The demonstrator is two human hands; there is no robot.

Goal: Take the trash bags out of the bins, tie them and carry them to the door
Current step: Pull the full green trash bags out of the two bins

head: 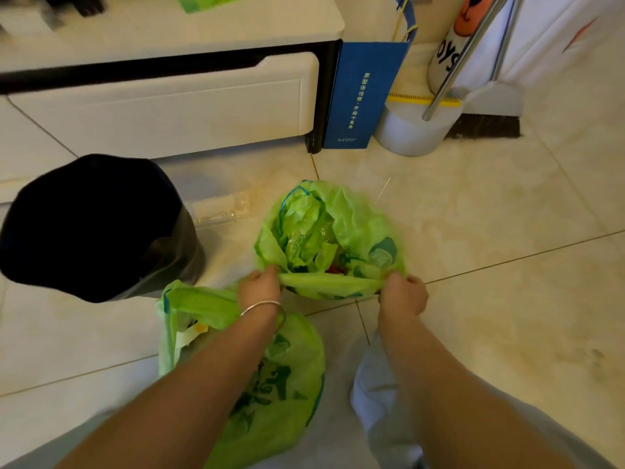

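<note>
- On the pale tiled floor in front of you, a green trash bag stands with its mouth gaping upward and crumpled green plastic showing inside.
- Your left hand pinches the near rim of that bag at its left end; a silver bracelet circles the wrist.
- Your right hand is clenched on the same rim at its right end, knuckles toward you.
- Between the two hands the rim is pulled into a taut band, its long axis running left to right across your view.
- A second green bag lies nearer to you, beneath your left forearm, its long axis slanting from upper left to lower right; its mouth end points up and left, toward the bin.
- The dark bin stands to the left of the held bag, tilted in the wide lens, with a black opening; whether a liner remains inside cannot be told.
- Behind it sits a white cabinet with a drawer front.
- Against the cabinet's right end stands a blue paper bag, upright, with a white bucket just beside it and a broom beyond.
</note>
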